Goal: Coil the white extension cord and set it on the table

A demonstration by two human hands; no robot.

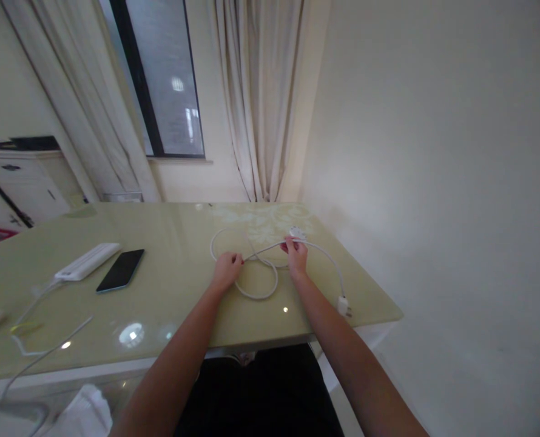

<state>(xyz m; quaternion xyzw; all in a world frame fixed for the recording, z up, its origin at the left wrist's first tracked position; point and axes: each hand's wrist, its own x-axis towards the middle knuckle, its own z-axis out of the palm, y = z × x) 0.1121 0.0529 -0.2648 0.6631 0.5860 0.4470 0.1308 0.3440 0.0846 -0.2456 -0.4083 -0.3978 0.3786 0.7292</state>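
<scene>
A white power cord (259,297) lies in loose loops on the table, and a stretch of it runs between my hands. My left hand (227,269) is closed on the cord at the left side of the loops. Farther right, my right hand (296,255) pinches the same cord. From there the cord curves right and down to a white plug (343,306), which rests near the table's front right, beside my right forearm. Just behind my right fingers sits a small round white object (298,232), partly hidden, its kind unclear.
The glossy pale green table (174,230) meets a wall on the right. On its left lie a white power strip (88,262), a dark phone (121,270) and another white cable (51,350) that hangs over the front edge. Curtains (256,91) and a window stand behind.
</scene>
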